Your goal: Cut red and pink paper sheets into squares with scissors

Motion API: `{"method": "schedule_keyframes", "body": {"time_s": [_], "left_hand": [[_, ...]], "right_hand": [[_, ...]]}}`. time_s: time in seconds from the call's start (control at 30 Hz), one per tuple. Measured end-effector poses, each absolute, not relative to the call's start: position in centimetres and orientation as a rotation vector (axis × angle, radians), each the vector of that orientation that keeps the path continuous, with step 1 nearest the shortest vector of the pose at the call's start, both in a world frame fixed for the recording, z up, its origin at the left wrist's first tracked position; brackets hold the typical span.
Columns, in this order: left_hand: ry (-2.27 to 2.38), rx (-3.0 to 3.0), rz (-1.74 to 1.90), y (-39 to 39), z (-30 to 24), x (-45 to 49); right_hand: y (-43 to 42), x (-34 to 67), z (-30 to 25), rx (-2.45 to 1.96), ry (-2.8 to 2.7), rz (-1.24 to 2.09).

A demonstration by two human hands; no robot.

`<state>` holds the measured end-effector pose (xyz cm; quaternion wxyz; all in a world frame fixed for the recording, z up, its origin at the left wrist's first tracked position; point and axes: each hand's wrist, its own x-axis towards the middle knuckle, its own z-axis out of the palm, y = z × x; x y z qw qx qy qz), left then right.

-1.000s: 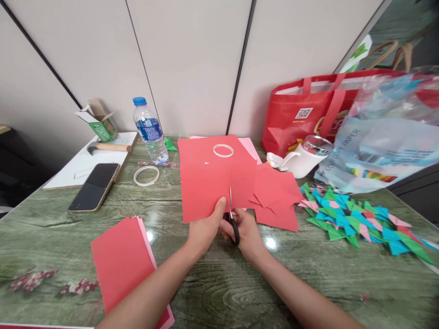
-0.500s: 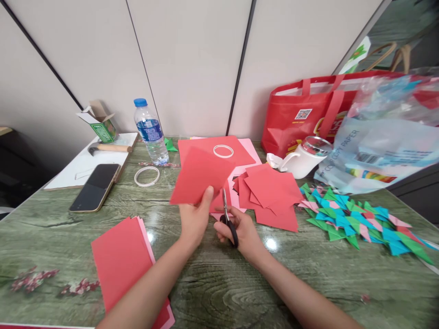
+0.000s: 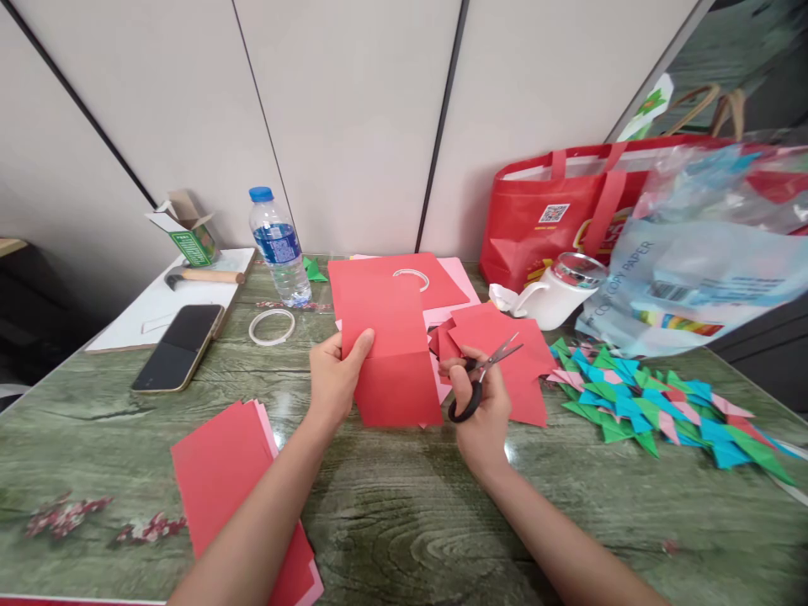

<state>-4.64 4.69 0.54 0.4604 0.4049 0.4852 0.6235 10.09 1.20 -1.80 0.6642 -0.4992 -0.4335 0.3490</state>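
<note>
A creased sheet of red paper [image 3: 395,370] is held up in front of me, gripped at its left edge by my left hand [image 3: 334,374], thumb on the near face. Its crease runs across the middle, and the lower half tilts toward me. My right hand [image 3: 483,417], just right of the sheet, grips black-handled scissors [image 3: 486,374] by the loops, with the blades pointing up and right, slightly apart. Behind that hand lie cut red paper pieces [image 3: 505,337], loosely piled. A white tape roll [image 3: 413,278] rests on red sheets behind, partly covered by the held paper.
A stack of red and pink paper [image 3: 220,471] lies front left. Behind it are a phone [image 3: 180,345], another tape roll [image 3: 271,326], a water bottle [image 3: 281,252] and a hammer [image 3: 205,276]. To the right stand a white mug [image 3: 555,295], folded paper pieces [image 3: 656,400] and a red bag [image 3: 536,202].
The red sheet has turned upright and opened along its crease. My left hand has shifted left. My right hand has moved right, and the scissors have swung to point up and right.
</note>
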Motion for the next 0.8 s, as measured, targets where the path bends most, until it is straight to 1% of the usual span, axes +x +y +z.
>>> {"method": "schedule_keyframes", "body": {"time_s": [0.07,0.2,0.33,0.57,0.7,0.8], "left_hand": [[1.268,1.082,1.444,4.7,0.4,-4.8],[1.337,1.214,1.237,4.6,0.3,-4.8],[1.289,1.114,1.173,4.6,0.4,-4.8],[0.993,0.814,1.27,4.9,0.7,-4.9],[1.077,0.676,1.215,5.1,1.0,-5.0],[1.054,0.711,1.115,5.1,1.0,-5.3]], "right_hand": [[1.6,10.3,-1.9,-1.138,-0.965,0.826],[1.9,10.4,-2.1,-1.121,-0.935,1.123],[2.1,10.5,-2.5,-1.057,-0.818,1.328],[2.6,10.7,-2.7,-0.965,-0.671,1.394],[2.8,11.0,-2.6,-0.941,-0.528,1.381],[3.2,11.3,-2.7,-0.894,-0.386,1.393]]}}
